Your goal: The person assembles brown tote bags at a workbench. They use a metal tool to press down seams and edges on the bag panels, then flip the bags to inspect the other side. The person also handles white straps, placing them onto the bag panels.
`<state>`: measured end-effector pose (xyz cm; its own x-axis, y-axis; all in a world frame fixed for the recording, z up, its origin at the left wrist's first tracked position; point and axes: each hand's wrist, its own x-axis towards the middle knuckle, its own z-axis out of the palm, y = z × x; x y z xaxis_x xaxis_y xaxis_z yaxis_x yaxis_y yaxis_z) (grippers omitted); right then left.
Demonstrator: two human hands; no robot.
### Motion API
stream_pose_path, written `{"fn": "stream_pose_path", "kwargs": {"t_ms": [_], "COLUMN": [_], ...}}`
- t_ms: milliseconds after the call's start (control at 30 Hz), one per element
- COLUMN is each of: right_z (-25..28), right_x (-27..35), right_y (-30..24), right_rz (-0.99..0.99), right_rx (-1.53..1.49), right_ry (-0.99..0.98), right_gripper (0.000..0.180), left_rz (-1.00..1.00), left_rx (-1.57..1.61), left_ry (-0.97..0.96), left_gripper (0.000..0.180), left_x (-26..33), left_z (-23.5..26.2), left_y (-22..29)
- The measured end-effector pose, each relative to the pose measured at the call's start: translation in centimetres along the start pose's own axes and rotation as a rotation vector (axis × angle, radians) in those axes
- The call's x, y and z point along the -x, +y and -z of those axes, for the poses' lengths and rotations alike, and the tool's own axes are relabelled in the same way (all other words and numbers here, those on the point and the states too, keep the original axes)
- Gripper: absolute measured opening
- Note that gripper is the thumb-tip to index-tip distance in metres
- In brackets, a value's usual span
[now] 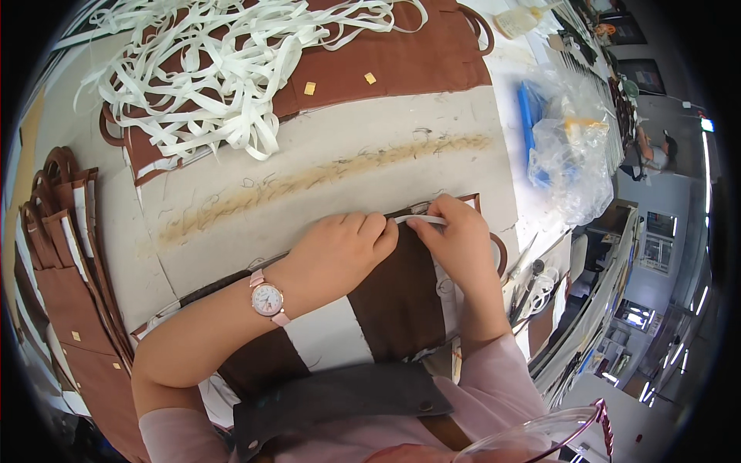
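Observation:
A dark brown leather piece with white backing lies on the grey work table in front of me. My left hand, with a pink wristwatch on the wrist, presses down on its upper edge. My right hand pinches a narrow white strip at that same edge, the fingertips of both hands almost touching. A thin dark seam or zip runs along the edge under the hands.
A tangle of white strips lies on reddish-brown leather panels at the back. Stacked brown pieces with handles stand at the left. A clear plastic bag and blue object sit right; scissors and tools lie beside my right arm.

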<state>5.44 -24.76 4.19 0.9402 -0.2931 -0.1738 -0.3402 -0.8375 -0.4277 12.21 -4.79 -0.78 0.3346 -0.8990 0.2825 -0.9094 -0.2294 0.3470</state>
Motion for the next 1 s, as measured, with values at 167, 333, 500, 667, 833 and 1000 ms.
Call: {"fn": "stream_pose_path", "kwargs": {"t_ms": [167, 333, 500, 667, 833, 1000], "right_z": [1.9, 2.5, 1.1, 0.8, 0.6, 0.4], "right_x": [0.9, 0.2, -0.5, -0.9, -0.9, -0.6], "right_y": [2.1, 2.7, 3.7, 3.6, 3.6, 3.1], "right_rz": [-0.12, -0.174, -0.083, -0.057, -0.022, -0.074], "right_rx": [-0.46, -0.276, -0.199, -0.142, -0.117, -0.004], "right_ry": [-0.079, -0.039, 0.031, 0.039, 0.066, 0.123], "right_gripper": [0.014, 0.012, 0.011, 0.012, 0.013, 0.011], "left_rz": [-0.001, 0.003, 0.017, 0.063, 0.099, 0.14], "left_rx": [0.018, 0.021, 0.039, 0.071, 0.089, 0.046], "left_ry": [-0.009, -0.011, -0.055, -0.042, -0.088, -0.159], "left_gripper": [0.045, 0.049, 0.05, 0.054, 0.054, 0.051], "left_x": [0.1, 0.3, 0.3, -0.1, -1.3, -2.2], "left_z": [0.3, 0.0, 0.1, -0.1, -0.1, -0.5], "left_y": [-0.1, -0.1, -0.1, 0.0, 0.4, 0.5]}}
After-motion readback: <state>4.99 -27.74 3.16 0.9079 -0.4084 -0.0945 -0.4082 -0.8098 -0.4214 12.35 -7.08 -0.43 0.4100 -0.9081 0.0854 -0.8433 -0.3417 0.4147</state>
